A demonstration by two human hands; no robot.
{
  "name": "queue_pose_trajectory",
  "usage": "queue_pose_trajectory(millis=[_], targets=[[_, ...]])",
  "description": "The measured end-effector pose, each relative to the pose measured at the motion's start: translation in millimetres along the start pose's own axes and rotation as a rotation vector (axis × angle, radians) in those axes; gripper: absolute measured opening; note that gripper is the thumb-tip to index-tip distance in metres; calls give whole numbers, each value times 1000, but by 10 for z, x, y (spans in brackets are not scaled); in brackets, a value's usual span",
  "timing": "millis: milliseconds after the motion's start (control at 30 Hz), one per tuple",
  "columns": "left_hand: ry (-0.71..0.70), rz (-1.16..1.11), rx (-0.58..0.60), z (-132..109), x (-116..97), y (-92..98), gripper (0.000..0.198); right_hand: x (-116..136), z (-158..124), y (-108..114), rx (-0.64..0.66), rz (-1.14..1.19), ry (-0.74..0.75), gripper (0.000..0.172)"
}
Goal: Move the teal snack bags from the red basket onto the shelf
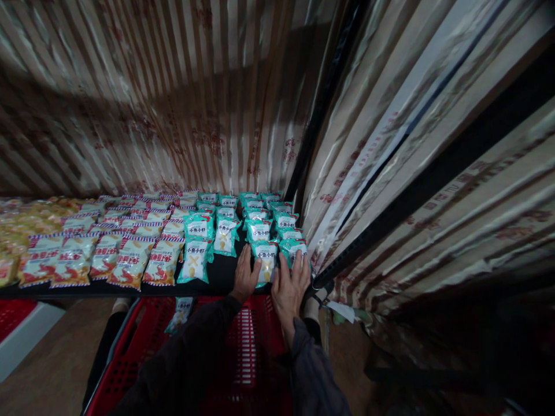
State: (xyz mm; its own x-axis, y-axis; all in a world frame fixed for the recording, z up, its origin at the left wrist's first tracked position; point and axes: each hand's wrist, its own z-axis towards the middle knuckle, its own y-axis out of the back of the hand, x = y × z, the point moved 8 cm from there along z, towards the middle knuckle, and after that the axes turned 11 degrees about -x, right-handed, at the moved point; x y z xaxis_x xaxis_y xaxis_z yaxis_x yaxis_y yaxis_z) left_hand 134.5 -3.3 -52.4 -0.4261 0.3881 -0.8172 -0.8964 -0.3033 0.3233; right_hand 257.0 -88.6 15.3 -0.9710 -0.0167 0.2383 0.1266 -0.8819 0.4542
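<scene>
Several teal snack bags [225,234] lie in rows on a black shelf [221,280], at its right end. My left hand [245,277] rests on the shelf's front edge with fingers stretched out, touching the left side of a front teal bag [265,260]. My right hand [289,287] lies flat and spread on the front teal bag [293,249] at the far right. Neither hand grips anything.
Red-and-blue striped snack bags [130,260] fill the shelf's middle, yellow bags [17,225] the far left. A red plastic basket [130,352] stands below, with one teal bag [180,312] in it. Striped cardboard walls rise behind and to the right.
</scene>
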Motion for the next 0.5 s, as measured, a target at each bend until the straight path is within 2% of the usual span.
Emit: queue_pose_trajectory(millis=[100, 267, 500], targets=[[-3, 1, -1, -4, -3, 5, 59, -138, 132, 0, 22, -52, -11, 37], [-13, 7, -7, -8, -3, 1, 60, -288, 121, -57, 41, -68, -61, 47], [-28, 18, -2, -5, 16, -22, 60, -286, 22, -191, 101, -116, -94, 53]])
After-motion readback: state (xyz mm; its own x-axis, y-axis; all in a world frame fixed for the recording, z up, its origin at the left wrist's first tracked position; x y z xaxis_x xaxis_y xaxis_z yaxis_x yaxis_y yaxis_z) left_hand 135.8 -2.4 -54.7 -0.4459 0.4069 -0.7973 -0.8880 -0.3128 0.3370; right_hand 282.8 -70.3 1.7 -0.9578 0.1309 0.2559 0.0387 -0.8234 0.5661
